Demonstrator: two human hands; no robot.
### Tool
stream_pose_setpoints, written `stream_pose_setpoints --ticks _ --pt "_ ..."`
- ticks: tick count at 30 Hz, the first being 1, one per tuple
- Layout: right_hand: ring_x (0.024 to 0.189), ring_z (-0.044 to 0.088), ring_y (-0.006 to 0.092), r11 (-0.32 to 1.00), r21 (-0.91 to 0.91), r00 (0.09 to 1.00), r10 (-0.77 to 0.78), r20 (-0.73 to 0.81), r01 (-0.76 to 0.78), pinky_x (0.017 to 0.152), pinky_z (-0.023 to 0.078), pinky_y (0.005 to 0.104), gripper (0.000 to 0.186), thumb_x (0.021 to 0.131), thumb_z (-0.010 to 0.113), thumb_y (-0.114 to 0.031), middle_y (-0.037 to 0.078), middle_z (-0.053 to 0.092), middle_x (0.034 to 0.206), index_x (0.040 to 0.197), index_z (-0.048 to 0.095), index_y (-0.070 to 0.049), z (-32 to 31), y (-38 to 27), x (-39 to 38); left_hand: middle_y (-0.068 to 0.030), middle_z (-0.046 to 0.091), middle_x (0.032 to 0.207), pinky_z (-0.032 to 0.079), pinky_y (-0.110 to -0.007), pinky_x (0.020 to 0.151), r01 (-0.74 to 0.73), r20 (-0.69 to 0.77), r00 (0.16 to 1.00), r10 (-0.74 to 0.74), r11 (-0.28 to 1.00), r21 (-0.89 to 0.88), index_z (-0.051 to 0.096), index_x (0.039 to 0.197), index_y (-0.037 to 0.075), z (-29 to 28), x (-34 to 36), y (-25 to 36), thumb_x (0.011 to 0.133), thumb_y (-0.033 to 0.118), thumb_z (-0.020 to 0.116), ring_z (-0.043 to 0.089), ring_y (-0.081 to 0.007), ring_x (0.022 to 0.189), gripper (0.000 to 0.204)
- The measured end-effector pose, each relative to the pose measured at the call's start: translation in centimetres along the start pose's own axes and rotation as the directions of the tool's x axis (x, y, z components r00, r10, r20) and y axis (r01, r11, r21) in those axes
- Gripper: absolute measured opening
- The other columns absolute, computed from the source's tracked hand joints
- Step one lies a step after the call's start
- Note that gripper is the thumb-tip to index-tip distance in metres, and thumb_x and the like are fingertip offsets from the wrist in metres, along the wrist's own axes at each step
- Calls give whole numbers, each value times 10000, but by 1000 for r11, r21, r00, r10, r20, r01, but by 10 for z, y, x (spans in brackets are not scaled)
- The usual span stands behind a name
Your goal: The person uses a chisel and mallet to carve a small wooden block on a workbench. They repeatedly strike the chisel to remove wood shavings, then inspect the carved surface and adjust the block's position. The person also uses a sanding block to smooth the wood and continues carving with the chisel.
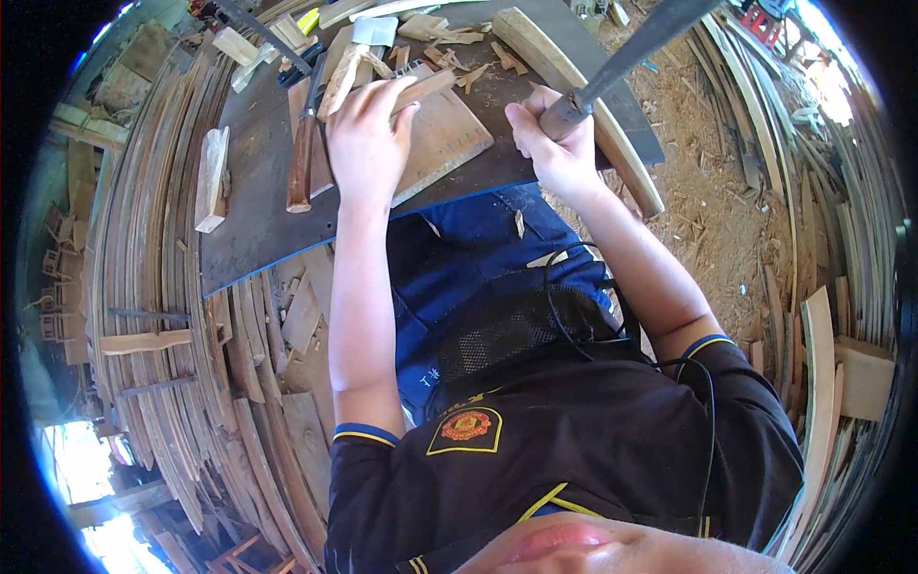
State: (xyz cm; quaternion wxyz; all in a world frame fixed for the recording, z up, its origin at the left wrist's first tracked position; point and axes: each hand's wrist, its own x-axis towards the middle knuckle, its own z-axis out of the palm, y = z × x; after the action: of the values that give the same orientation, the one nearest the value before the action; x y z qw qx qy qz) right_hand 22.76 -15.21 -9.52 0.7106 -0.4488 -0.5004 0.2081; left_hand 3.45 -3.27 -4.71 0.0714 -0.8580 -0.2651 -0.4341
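My right hand (pixel 557 143) is closed round the wooden handle of a long-bladed tool, probably a machete. Its dark blade (pixel 639 50) is raised and runs up to the right, out of view at the top. My left hand (pixel 368 139) curls over a short piece of wood (pixel 426 88) above a flat wooden board (pixel 445 142); its fingertips are partly hidden. Another pale split stick (pixel 342 84) lies against the left fingers. Just left of that hand lies a tool with a brown wooden handle (pixel 300 167) and a thin dark blade.
A thick curved timber (pixel 583 105) lies along the right of the dark worktable (pixel 263 225). A pale wood block (pixel 212 182) sits at its left. Chips (pixel 470 77) and a grey metal plate (pixel 375 31) lie at the far side. Long wood strips (pixel 158 239) are stacked around.
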Motion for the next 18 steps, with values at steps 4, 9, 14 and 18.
stream_pose_setpoints --ticks 4,9,14,18 --pt "576 389 30 999 27 1000 24 -7 -23 522 322 259 329 942 704 -102 -81 453 601 688 496 -84 -1 2 -1 -70 709 1086 529 -392 889 76 80 994 -71 995 -64 720 1153 164 8 6 0 813 171 799 675 -283 1018 348" --pt "584 389 43 999 31 1000 19 -14 -19 533 313 271 346 941 701 -88 -69 445 616 677 477 -83 0 3 -1 -98 710 1097 541 -382 894 48 116 992 -43 998 -43 715 1169 158 9 12 1 824 158 790 679 -305 1020 352" --pt "610 401 57 999 37 1000 11 -19 -10 558 321 274 331 935 702 -76 -57 442 635 682 488 -72 2 5 0 -89 658 1156 544 -407 951 60 206 978 -10 969 -240 687 1195 152 14 11 -3 861 30 694 652 -312 1076 356" --pt "571 421 37 998 56 999 39 -30 -37 523 305 254 310 954 680 -57 -57 477 621 701 502 -81 0 2 -2 -103 631 1247 548 -417 968 -47 221 970 97 974 -220 619 1326 180 28 5 -7 888 28 642 658 -335 1107 464"
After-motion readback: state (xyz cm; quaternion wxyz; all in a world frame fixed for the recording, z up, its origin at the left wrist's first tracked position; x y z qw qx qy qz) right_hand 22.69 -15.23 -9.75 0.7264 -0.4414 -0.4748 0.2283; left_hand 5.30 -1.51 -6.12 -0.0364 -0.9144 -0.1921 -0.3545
